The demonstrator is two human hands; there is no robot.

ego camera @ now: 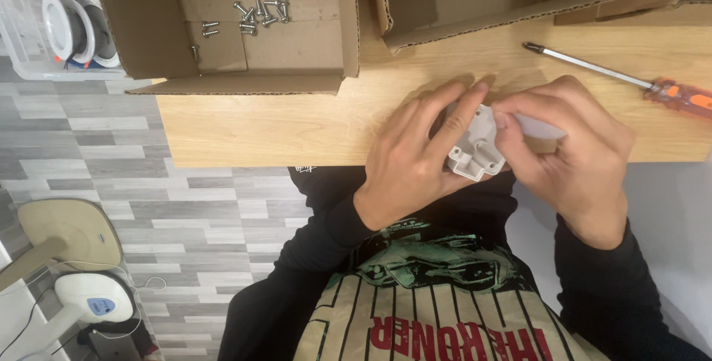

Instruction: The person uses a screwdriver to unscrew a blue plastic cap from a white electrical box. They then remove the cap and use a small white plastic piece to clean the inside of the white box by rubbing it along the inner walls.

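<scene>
A small white plastic housing [476, 147] with screw lugs is held between both of my hands over the near edge of the wooden table [282, 120]. My left hand [415, 155] wraps its left side, fingers laid over the top. My right hand [571, 157] pinches its right side, and a white flat part [538, 128] sticks out under those fingers. An orange-handled screwdriver [630, 78] lies on the table just beyond my right hand, untouched.
An open cardboard box [148, 27] with several loose silver screws [259, 12] stands at the back left. A second cardboard box [475, 5] stands behind my hands. Round white fittings in a clear bin [67, 24] and a white device [93, 298] are at the left.
</scene>
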